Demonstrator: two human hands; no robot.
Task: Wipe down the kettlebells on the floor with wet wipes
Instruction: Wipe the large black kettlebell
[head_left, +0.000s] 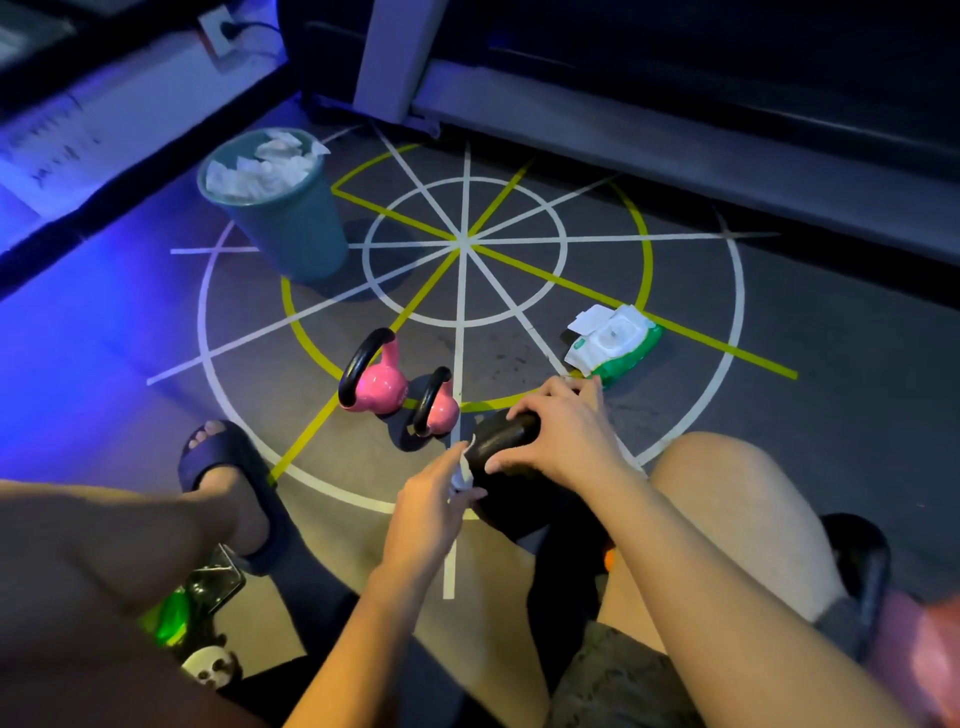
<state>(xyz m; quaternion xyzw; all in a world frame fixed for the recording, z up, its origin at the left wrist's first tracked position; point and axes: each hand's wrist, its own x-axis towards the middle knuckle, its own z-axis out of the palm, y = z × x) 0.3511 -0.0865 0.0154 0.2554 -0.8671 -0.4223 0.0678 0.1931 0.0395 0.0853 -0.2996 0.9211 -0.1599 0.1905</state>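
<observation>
- Grey gym floor (675, 270) lies under you, taped with white and yellow lines in a wheel pattern and washed in blue light from the left.
- Your right hand (561, 436) grips the handle of the black kettlebell (506, 441), fingers curled over it, steadying it between your knees.
- Your left hand (431, 499) pinches a white wet wipe (464, 462) against the near end of that handle, so you are most likely mid-wipe on this bell.
- Next you probably need to run the wipe along the handle and down the body, turning the bell with your right hand to reach hidden faces.
- Two pink kettlebells (382, 387) stand just beyond, close together; whether they are already wiped cannot be told.
- Open wipes pack (615, 340) lies to the right, near your right hand.
- Teal bin (291, 223), full of used wipes, stands further back on the left.
</observation>
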